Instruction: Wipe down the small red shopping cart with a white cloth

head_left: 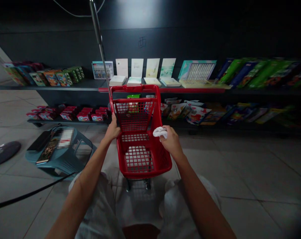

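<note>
A small red shopping cart (164, 156) with a mesh basket stands between my knees, its handle end toward the shelves. My left hand (112, 129) is closed on the cart's left side rim, with the thumb toward the inside. In my right hand (171, 140) is a crumpled white cloth (160, 132), pinched between thumb and fingers. That hand is at the cart's right rim; I cannot tell whether the cloth touches the plastic. The mesh floor of the basket shows bare.
Ahead runs a dark shelf (78, 85) with notebooks (137, 81), boxes and green packs; snack bags (198, 114) and red boxes sit lower. A metal pole (98, 33) rises by the cart. At left are a blue-grey stool (68, 154) bearing devices, a black cable (36, 191) and a shoe (6, 153).
</note>
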A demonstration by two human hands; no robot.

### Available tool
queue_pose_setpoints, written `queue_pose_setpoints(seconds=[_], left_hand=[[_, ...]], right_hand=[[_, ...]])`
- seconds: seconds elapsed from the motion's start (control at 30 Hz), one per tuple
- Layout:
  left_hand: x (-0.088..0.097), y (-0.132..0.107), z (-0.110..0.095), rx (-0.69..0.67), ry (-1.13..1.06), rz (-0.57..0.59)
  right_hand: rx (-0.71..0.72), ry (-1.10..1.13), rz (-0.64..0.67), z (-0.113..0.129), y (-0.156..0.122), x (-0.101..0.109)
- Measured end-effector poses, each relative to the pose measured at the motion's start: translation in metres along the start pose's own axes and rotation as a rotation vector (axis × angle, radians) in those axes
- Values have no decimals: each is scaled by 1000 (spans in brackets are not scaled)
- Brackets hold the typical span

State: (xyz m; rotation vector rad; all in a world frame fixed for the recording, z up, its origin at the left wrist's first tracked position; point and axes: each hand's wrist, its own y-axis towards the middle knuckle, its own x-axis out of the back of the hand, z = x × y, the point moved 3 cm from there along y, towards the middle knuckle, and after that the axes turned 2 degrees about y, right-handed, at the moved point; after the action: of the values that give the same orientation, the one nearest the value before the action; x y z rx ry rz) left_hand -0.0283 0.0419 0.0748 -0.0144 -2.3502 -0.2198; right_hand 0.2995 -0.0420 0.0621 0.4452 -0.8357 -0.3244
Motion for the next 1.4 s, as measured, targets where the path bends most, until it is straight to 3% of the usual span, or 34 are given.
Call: queue_pose_setpoints(seconds=[0.2, 0.43, 0.6, 0.73, 0.87, 1.0, 1.13, 1.27, 1.4], left_hand=[[4, -3, 3, -20, 9, 10], [5, -3, 2, -56, 14, 13], [4, -9, -1, -10, 44, 41], [3, -17, -6, 0, 74, 35], [1, -28, -15, 14, 124, 43], [0, -38, -23, 10, 159, 46], [-3, -44, -26, -3, 174, 66], [-4, -45, -28, 7, 199, 87], [-2, -44, -31, 40, 229, 88]], right_hand=[[-37, -138, 44, 11, 15, -11], [23, -243, 23, 17, 60, -23], [100, -128, -137, 23, 104, -31], [176, 26, -133, 31, 140, -49], [89, 196, -227, 49, 165, -78], [46, 288, -336, 87, 164, -120], [209, 235, -216, 120, 143, -175], [311, 235, -159, 105, 118, -208], [370, 241, 2, 74, 109, -210]])
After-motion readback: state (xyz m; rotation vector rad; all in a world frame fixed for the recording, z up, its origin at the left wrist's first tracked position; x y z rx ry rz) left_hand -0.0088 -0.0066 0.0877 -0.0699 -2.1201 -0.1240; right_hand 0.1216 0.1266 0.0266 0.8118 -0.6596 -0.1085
